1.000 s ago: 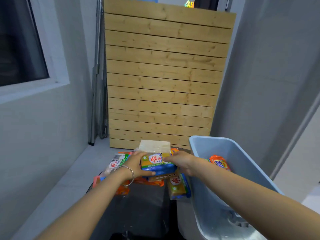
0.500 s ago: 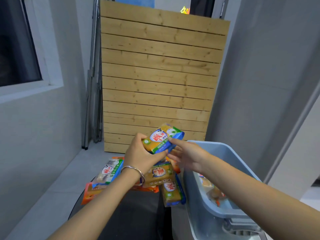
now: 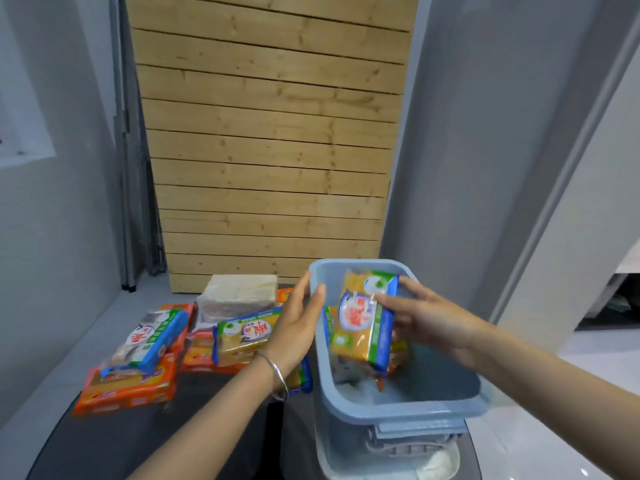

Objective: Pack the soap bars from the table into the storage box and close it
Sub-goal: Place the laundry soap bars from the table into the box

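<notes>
My right hand (image 3: 427,318) holds a yellow, green and blue wrapped soap bar (image 3: 363,322) upright over the open blue storage box (image 3: 405,415), partly below its rim. Other bars lie blurred at the box bottom. My left hand (image 3: 298,327), fingers apart and empty, hovers by the box's left wall. On the dark table (image 3: 104,445) lie several more bars: a yellow one (image 3: 244,336), a blue and green one (image 3: 149,341), an orange pack (image 3: 126,389) and a pale clear-wrapped block (image 3: 239,296).
A wooden slat panel (image 3: 270,133) leans against the wall behind the table. Grey walls stand on both sides. The box sits at the table's right edge, with white floor (image 3: 554,445) beyond it.
The bar held by both hands above the pile has gone right into the box in my right hand. My left hand has let go and now hovers by the box wall.
</notes>
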Motion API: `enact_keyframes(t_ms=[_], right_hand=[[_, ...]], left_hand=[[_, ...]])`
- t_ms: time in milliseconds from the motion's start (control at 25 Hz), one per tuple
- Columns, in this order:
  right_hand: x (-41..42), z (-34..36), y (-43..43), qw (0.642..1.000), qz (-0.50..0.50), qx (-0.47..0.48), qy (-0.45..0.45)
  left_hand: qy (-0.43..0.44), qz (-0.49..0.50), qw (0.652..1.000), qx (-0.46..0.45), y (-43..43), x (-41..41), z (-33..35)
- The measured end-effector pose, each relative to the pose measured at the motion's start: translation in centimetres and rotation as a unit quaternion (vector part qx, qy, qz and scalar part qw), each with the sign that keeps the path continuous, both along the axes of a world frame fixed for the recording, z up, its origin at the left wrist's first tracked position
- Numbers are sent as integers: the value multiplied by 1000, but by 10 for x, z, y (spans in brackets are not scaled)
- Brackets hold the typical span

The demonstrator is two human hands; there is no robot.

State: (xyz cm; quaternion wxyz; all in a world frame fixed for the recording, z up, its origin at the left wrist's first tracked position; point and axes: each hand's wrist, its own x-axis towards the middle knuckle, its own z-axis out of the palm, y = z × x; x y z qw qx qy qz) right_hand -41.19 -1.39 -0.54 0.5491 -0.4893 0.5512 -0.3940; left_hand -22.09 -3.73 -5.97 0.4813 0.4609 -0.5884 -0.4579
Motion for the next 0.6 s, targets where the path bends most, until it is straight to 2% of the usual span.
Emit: enact_keyframes(t_ms=[240,400,600], right_hand=[[5,-43,-2,977,105,169,82],[9,-58,-7,953,122,258,103],[17,-69,-18,930,153,282,182]], left_hand=[[77,18,995,60,-11,-7,-18],[112,-15,991,73,-12,-6,-23],[120,-35,989,81,-13,-2,-23]])
